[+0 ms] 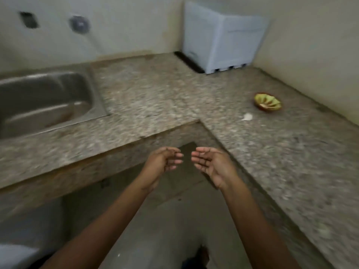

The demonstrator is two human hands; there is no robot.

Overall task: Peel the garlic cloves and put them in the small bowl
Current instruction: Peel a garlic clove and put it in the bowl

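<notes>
Garlic clove (247, 116), white and apparently unpeeled as far as the blur allows, lying on the right wing of the speckled stone countertop (155, 98), just near-left of the small bowl (267, 102) and apart from it. The bowl, green-yellow inside with a brown rim, holds a pale streak that cannot be identified. Steel sink (44, 101) at far left; pale blue plastic crate (221, 35) in the far corner. Left hand (165, 162) and right hand (211, 164) hover side by side in front of the counter's inner corner, well apart from the clove, palms turned toward each other, fingers loosely extended, holding nothing.

Handling (judged): the clove is light and firm, and its papery skin is dry, thin and prone to tear. It may skid on polished stone, so a pinch across the plump body between thumb and forefinger seems the securest hold, leaving the tip free for starting the peel.

Orientation: a thin tail points near-left, toward the person, and the rounded body lies to the far-right. The long axis thus runs diagonally, near-left to far-right, flat on the counter.
</notes>
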